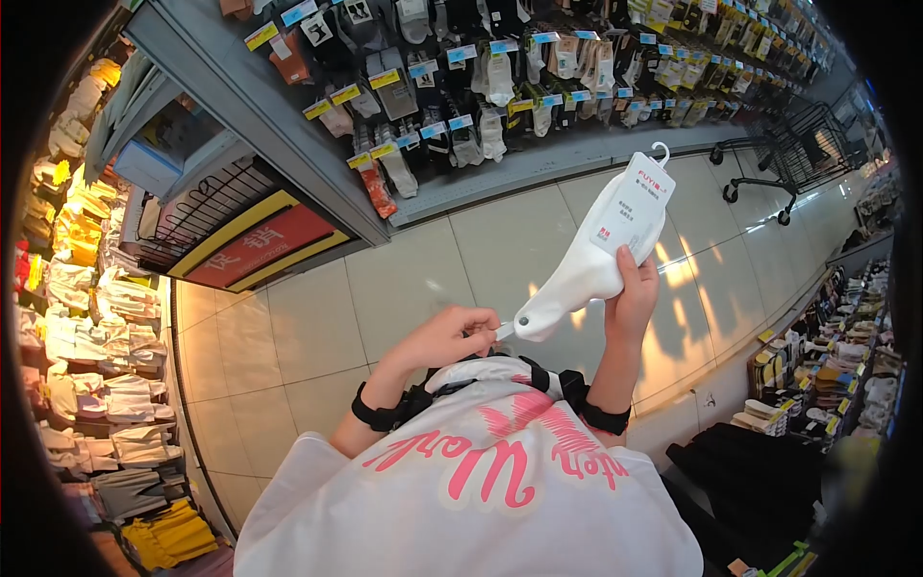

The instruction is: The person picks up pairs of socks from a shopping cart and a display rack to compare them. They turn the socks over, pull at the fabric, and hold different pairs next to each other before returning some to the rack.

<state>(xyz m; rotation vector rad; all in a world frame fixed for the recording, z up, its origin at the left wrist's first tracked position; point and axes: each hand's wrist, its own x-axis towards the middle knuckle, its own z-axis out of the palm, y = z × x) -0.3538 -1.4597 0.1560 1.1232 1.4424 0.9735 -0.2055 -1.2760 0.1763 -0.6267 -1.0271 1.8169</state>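
Note:
A pair of white socks hangs on a white card header with a plastic hook, held up in front of my chest. The card carries red and dark print. My right hand is closed on the socks near the heel, thumb on the front just below the card. At the toe end there is a small dark round fastener. Beside it, my left hand is closed with fingertips pinching a small whitish tag that meets the toe.
Packaged socks hang in rows on the rack ahead. A red promotion sign on a wire basket stands at the left. Folded clothes fill the left shelves. A black shopping cart is at the far right, past the tiled floor.

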